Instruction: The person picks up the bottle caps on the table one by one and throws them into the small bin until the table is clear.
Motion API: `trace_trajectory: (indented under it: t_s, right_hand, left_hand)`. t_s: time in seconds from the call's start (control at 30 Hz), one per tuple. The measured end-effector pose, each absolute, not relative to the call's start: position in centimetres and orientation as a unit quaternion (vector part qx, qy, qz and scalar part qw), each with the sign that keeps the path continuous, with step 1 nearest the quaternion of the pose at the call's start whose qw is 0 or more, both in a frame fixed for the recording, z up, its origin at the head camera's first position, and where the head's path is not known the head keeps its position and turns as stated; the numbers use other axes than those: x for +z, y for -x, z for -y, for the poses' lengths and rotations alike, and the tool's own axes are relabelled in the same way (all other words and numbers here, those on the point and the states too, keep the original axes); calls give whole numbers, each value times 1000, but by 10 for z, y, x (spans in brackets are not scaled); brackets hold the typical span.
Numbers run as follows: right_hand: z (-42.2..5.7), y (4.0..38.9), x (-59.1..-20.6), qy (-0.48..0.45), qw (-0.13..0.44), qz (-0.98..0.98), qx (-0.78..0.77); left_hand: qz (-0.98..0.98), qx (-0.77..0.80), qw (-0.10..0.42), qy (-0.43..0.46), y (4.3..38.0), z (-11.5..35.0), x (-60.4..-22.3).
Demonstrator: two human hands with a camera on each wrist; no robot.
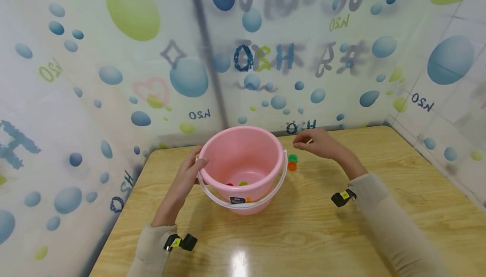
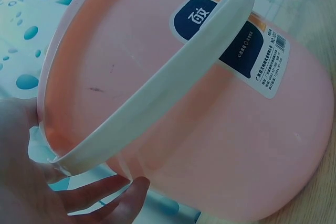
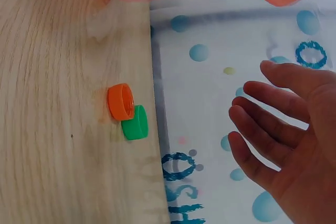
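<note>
A pink bucket [image 1: 241,142] with a white handle [image 1: 228,204] hanging down its front stands on the table. My left hand [image 1: 187,173] grips its left rim, thumb over the edge and fingers along the outside near the handle's joint. Inside, a red piece [image 1: 229,184] and a yellow-green piece [image 1: 243,183] lie partly hidden by the front rim. Right of the bucket, an orange bottle cap [image 3: 121,102] and a green bottle cap [image 3: 136,123] touch each other. My right hand [image 1: 318,142] hovers beyond them, fingers loosely bent and holding nothing.
A wooden table [image 1: 303,230] carries the bucket and caps. Behind it and at both sides hangs a pale curtain [image 1: 303,78] with blue and green spots, close to the table's back edge. A label [image 2: 247,45] is stuck on the bucket's front.
</note>
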State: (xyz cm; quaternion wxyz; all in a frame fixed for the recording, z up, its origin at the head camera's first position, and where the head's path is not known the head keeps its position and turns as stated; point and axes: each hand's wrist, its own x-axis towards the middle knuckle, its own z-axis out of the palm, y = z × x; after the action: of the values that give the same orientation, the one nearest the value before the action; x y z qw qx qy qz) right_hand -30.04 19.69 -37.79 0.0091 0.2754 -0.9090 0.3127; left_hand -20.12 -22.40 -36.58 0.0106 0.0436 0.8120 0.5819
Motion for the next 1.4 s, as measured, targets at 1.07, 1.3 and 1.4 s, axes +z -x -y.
trace_trajectory:
  t_s: [1.07, 1.3, 1.4]
  right_hand:
    - [-189, 315, -444, -258, -55, 892, 366]
    - [-192, 317, -453, -273, -63, 880, 385]
    - [-193, 319, -456, -287, -54, 876, 385]
  left_hand:
    - [-812, 581, 11, -45, 200, 224, -365]
    - [-813, 580, 13, -48, 202, 225, -365]
    - [-814, 579, 13, -48, 202, 226, -366]
